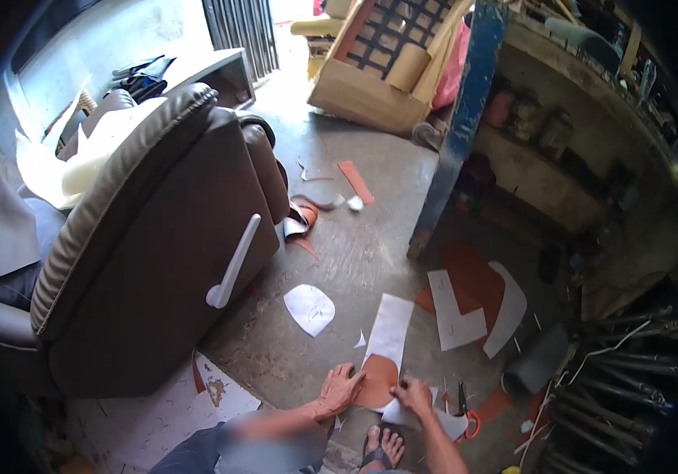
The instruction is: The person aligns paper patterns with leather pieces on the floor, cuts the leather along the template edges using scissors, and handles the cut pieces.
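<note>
An orange-brown piece of leather-like material (pixel 380 381) with a rounded edge lies on a white strip (pixel 391 324) on the floor. My left hand (pixel 342 392) rests at the left edge of the piece, fingers stretched out and apart. At its right edge, my right hand (pixel 414 395) has curled fingers, with thumb and forefinger pinching the material. More white cut material (pixel 451 425) lies beneath and beside my right wrist. Just right of that wrist is a pair of scissors (pixel 471 423) with orange handles.
A brown recliner (pixel 157 237) with a pale lever stands at left. White pattern pieces (pixel 309 310) and orange-brown scraps (pixel 356 182) are scattered over the floor. A blue post (pixel 459 134) rises at right, near a dark roll (pixel 536 363) and metal bars (pixel 615 387). A wooden frame (pixel 386 63) leans behind.
</note>
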Action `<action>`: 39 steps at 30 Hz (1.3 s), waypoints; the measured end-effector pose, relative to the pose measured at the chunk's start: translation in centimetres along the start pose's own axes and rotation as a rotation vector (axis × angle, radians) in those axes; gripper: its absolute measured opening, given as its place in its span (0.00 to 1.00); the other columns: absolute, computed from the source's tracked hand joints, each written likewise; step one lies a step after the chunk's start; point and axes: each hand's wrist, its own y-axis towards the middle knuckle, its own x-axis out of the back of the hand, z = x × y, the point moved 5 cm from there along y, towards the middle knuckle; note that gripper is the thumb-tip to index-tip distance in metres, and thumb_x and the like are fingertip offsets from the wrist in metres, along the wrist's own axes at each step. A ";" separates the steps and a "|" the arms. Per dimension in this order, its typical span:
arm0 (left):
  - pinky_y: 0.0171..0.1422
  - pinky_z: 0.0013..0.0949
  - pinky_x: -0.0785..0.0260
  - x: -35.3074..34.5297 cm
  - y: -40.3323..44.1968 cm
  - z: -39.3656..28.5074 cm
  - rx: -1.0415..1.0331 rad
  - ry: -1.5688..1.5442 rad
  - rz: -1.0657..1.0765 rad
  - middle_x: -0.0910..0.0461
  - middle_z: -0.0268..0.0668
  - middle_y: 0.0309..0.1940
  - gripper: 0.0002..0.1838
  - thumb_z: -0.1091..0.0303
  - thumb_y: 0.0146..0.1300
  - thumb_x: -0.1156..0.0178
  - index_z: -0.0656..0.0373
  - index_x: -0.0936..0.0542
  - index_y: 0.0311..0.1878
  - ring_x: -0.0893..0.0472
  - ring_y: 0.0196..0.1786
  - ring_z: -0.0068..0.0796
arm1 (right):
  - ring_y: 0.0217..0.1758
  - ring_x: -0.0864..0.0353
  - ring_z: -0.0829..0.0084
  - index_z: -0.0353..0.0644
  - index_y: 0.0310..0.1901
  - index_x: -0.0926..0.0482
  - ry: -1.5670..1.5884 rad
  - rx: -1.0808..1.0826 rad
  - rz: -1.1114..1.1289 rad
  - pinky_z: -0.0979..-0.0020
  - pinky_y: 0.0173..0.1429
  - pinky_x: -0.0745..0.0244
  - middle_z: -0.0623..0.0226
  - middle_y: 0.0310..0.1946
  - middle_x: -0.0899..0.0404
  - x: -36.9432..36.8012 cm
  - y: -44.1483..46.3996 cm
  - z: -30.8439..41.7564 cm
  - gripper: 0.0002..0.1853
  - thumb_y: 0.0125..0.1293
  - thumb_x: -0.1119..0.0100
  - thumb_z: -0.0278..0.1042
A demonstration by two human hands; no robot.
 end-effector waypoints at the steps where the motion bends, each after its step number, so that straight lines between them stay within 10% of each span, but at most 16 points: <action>1: 0.66 0.50 0.36 -0.1 -0.1 -0.5 -0.056 0.047 -0.022 0.31 0.49 0.63 0.26 0.59 0.65 0.39 0.51 0.26 0.66 0.31 0.65 0.50 | 0.44 0.12 0.57 0.42 0.41 0.13 -0.040 0.089 0.043 0.58 0.49 0.20 0.55 0.40 0.12 0.4 0.9 0.2 0.19 0.56 0.31 0.48; 11: 0.83 0.52 0.57 -1.9 3.5 -4.9 -0.457 0.032 0.276 0.42 0.45 0.78 0.38 0.52 0.67 0.40 0.55 0.38 0.77 0.45 0.81 0.45 | 0.44 0.14 0.53 0.52 0.44 0.13 -0.518 0.394 0.313 0.54 0.46 0.22 0.63 0.39 0.13 7.8 8.3 5.8 0.13 0.58 0.31 0.45; 14: 0.83 0.52 0.56 -2.8 3.7 -5.0 -0.417 0.074 0.297 0.40 0.43 0.77 0.36 0.51 0.68 0.41 0.50 0.37 0.76 0.43 0.80 0.43 | 0.50 0.16 0.54 0.50 0.47 0.13 -0.548 0.673 -0.142 0.59 0.54 0.23 0.61 0.45 0.14 8.8 6.8 6.7 0.13 0.62 0.34 0.43; 17: 0.82 0.53 0.54 -2.7 3.6 -5.0 -0.400 0.077 0.303 0.39 0.43 0.76 0.33 0.51 0.67 0.41 0.46 0.34 0.75 0.42 0.80 0.42 | 0.54 0.19 0.54 0.40 0.49 0.17 0.268 0.270 -0.421 0.58 0.61 0.28 0.56 0.45 0.16 11.1 1.8 3.7 0.15 0.66 0.38 0.39; 23: 0.78 0.54 0.52 -2.1 4.0 -5.3 -0.440 0.069 0.245 0.37 0.42 0.75 0.27 0.51 0.67 0.41 0.41 0.26 0.69 0.40 0.78 0.42 | 0.53 0.24 0.46 0.33 0.52 0.22 -0.077 -0.365 -0.809 0.54 0.60 0.30 0.48 0.47 0.23 8.2 -11.0 -12.4 0.15 0.66 0.41 0.31; 33: 0.79 0.57 0.52 -2.4 5.2 -4.8 -0.466 0.024 0.284 0.36 0.44 0.73 0.25 0.52 0.67 0.39 0.40 0.24 0.67 0.42 0.79 0.45 | 0.51 0.21 0.48 0.35 0.53 0.23 -0.154 -0.420 -0.602 0.52 0.58 0.28 0.48 0.46 0.21 5.3 -12.9 -15.8 0.21 0.59 0.34 0.34; 39: 0.81 0.56 0.54 -2.6 5.5 -4.3 -0.507 0.016 0.312 0.37 0.45 0.74 0.25 0.51 0.68 0.40 0.38 0.24 0.67 0.44 0.80 0.45 | 0.38 0.17 0.56 0.40 0.49 0.23 0.333 -0.716 -0.261 0.55 0.45 0.21 0.58 0.33 0.18 1.8 -15.1 -18.1 0.22 0.62 0.32 0.48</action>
